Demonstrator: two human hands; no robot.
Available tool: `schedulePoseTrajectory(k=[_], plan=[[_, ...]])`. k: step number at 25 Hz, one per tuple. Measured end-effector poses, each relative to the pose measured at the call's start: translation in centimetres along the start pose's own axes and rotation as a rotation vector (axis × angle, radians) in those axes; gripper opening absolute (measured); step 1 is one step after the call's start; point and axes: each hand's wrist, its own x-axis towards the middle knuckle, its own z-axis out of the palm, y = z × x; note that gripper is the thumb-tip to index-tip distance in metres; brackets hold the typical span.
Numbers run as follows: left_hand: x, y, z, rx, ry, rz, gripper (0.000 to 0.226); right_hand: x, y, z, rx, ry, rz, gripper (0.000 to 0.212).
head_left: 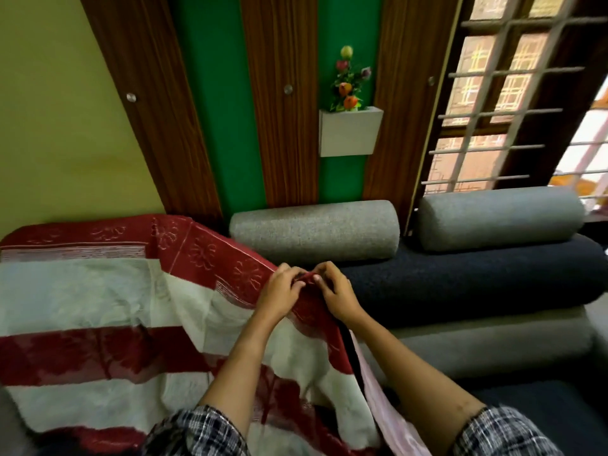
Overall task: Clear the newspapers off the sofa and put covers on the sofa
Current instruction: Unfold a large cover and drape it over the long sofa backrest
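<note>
The red-and-white cover [98, 291] lay draped over the sofa's left portion, filling the lower left of the frame. Its red flowered border ran up over the backrest toward the middle. At the centre of the frame the person's left grip [279, 292] and right grip [336, 292] met, almost touching, both clenched on a bunched bit of that red border with fingers curled and pinching the hem. To the right the sofa [460, 278] was uncovered, showing a dark navy back cushion, a grey seat below it and two grey bolsters [314, 229] along the top. No newspapers showed anywhere in view. A pale pink cloth [388, 419] hung under the cover's right edge at the bottom centre; whether it was the lining or a second sheet could not be told. The cover looked soft, limp and fairly thick, probably light enough to lift but prone to sag and crease. It would best be taken along the hem with the grips parted wide, then drawn taut toward the right.
</note>
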Motion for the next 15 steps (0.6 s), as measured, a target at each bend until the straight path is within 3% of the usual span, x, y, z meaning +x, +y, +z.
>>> schedulePoseTrajectory(k=[4,7,9,12,15], plan=[[0.8,2.5,-0.8,-0.003,0.149,0.083,0.018,-1.7,1.9,-2.1,-0.141,-0.071,0.065,0.01],[1.0,4.7,-1.5,-0.096,0.311,0.035,0.02,-4.9,5.8,-4.3,-0.473,-0.163,0.377,0.015],[0.9,5.7,-1.7,-0.105,0.372,-0.02,0.02,-7.1,7.1,-6.6,-0.415,0.015,0.604,0.02],[0.8,7.4,0.1,-0.004,0.261,0.02,0.027,-7.4,5.7,-10.7,-0.233,0.324,0.593,0.02],[0.0,11.6,4.7,0.028,-0.018,0.252,0.046,-7.0,2.4,-14.4,-0.253,0.299,0.354,0.017]])
